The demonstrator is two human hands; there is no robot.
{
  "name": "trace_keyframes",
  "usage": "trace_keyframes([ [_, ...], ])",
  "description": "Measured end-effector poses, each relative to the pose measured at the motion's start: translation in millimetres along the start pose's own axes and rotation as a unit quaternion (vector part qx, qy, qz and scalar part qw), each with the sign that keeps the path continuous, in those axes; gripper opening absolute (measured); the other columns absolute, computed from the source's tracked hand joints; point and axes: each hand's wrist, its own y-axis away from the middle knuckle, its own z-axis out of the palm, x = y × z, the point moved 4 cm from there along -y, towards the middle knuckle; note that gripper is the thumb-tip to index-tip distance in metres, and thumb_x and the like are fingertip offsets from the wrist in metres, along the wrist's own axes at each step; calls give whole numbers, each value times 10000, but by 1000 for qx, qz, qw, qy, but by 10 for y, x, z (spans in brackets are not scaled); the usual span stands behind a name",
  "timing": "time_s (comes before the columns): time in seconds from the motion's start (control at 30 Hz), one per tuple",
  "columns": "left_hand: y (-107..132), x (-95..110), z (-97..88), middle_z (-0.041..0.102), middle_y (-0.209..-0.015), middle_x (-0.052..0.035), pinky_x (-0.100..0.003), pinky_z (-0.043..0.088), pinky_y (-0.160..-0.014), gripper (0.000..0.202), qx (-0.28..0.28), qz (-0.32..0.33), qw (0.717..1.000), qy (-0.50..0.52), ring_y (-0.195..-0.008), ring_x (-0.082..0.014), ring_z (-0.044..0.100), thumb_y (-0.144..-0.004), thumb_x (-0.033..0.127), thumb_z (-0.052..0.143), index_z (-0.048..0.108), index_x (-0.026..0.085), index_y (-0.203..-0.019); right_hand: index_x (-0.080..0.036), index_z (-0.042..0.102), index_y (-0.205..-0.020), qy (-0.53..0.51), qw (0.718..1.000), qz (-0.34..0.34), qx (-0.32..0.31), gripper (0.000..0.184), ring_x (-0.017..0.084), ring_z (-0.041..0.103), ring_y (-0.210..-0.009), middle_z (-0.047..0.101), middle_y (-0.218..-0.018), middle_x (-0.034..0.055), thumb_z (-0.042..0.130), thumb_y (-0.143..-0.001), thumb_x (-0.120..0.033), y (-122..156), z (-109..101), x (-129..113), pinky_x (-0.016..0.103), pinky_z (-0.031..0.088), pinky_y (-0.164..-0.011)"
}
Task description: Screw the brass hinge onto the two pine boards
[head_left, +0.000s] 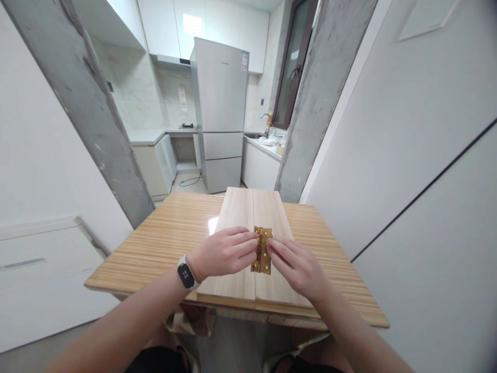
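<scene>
- Gold hinge [265, 260] lies open over the seam between two pale boards [237, 210].
- Left hand [227, 252] grasps its left leaf by the fingertips.
- Right hand [300, 265] meets its right edge; from here I can't tell whether it clenches anything.
- Striped table [155, 243] sits beneath the boards, silver fridge [222, 88] beyond.

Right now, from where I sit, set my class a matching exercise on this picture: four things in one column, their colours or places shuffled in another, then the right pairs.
Things:
1. Hinge
2. Wristband
3. Pale boards
4. Refrigerator

Descriptions:
A. lying flat on the table
B. silver-grey, standing upright
C. gold-coloured, between left hand and right hand
D. dark-faced, worn on the left arm

Pairs: 1-C, 2-D, 3-A, 4-B
</scene>
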Motion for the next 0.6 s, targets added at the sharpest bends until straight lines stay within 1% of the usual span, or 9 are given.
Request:
trace_keyframes([
  [0.1, -48, 12, -106, 775, -1053, -118, -491, 545, -1083, 71, 13, 8, 1000, 2, -1109, -288, 721, -912, 258, 709, 773, 253, -943, -208, 719, -1100, 26, 999, -24, -9, 219, 263, 685, -1187, 738, -1238, 129, 537, -1010, -128, -4, -47, 73, 446, 611, -969],
  [0.17, -7, 0, -75, 774, -1105, -108, -485, 542, -1087, 119, 29, 33, 998, -48, -1143, -278, 711, -927, 217, 685, 768, 244, -1007, -221, 712, -1087, 36, 999, -1, 35, 219, 255, 683, -1188, 736, -1237, 125, 547, -997, -109, 44, -31, 106, 437, 607, -971],
  [0.23, 70, -7, 25, 777, -1125, -94, -463, 560, -1055, 172, 86, 67, 988, -106, -1157, -266, 707, -935, 154, 657, 761, 242, -1040, -227, 696, -1106, 46, 992, 42, 113, 244, 243, 694, -1158, 742, -1208, 128, 566, -970, -71, 110, 28, 91, 418, 609, -959],
  [0.3, 156, -10, 144, 780, -1124, -88, -435, 579, -1009, 223, 185, 78, 970, -138, -1151, -252, 705, -929, 91, 640, 747, 240, -1056, -224, 677, -1138, 45, 976, 95, 192, 288, 237, 706, -1115, 744, -1176, 139, 587, -940, -36, 173, 118, 35, 401, 615, -920],
  [0.37, 210, 14, 276, 780, -1140, -85, -425, 586, -981, 250, 234, 90, 952, -173, -1152, -248, 697, -918, 55, 634, 737, 240, -1052, -222, 659, -1173, 21, 963, 132, 234, 330, 240, 701, -1113, 737, -1174, 143, 603, -917, -21, 203, 210, -43, 402, 612, -910],
  [0.4, 218, 25, 321, 767, -1195, -91, -432, 585, -976, 246, 242, 84, 949, -185, -1160, -251, 688, -917, 51, 633, 732, 236, -1046, -221, 653, -1180, 4, 959, 147, 243, 340, 238, 698, -1112, 731, -1181, 143, 609, -910, -19, 206, 237, -74, 397, 608, -911],
  [0.5, 199, 43, 340, 754, -1232, -90, -427, 572, -964, 201, 225, 45, 960, -162, -1134, -239, 678, -942, 79, 617, 714, 224, -1041, -229, 651, -1164, -63, 953, 185, 230, 317, 221, 686, -1109, 716, -1186, 124, 600, -922, -31, 178, 222, -94, 376, 582, -933],
  [0.53, 190, 28, 320, 760, -1203, -84, -414, 564, -958, 175, 213, 15, 967, -137, -1107, -228, 679, -957, 100, 608, 709, 220, -1034, -232, 656, -1143, -92, 952, 203, 211, 285, 214, 684, -1093, 717, -1168, 111, 594, -935, -47, 164, 198, -70, 367, 572, -931],
  [0.6, 193, -55, 287, 769, -1080, -67, -371, 551, -910, 107, 189, -79, 976, -68, -1007, -200, 686, -982, 162, 602, 699, 207, -989, -232, 673, -1052, -164, 940, 258, 151, 168, 195, 682, -988, 720, -1048, 74, 594, -965, -112, 150, 171, 18, 336, 557, -866],
])
